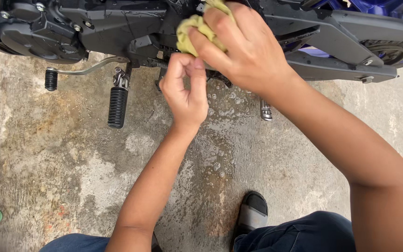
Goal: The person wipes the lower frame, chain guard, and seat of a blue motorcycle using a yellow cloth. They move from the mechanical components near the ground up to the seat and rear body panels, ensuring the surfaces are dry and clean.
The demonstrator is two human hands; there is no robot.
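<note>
Wet concrete floor [304,154] underfoot, soapy | black motorcycle underside [117,23] across the top | ribbed footpeg [117,106] sticking out, left of the hands | right hand [243,51] clamped on the yellow cloth [190,32], pressing it against the frame | left hand [185,91] curled shut just beneath, pinching the cloth's lower edge.

A crumpled yellow cloth [200,29] is pressed against the motorcycle's black underside [117,23].
</note>
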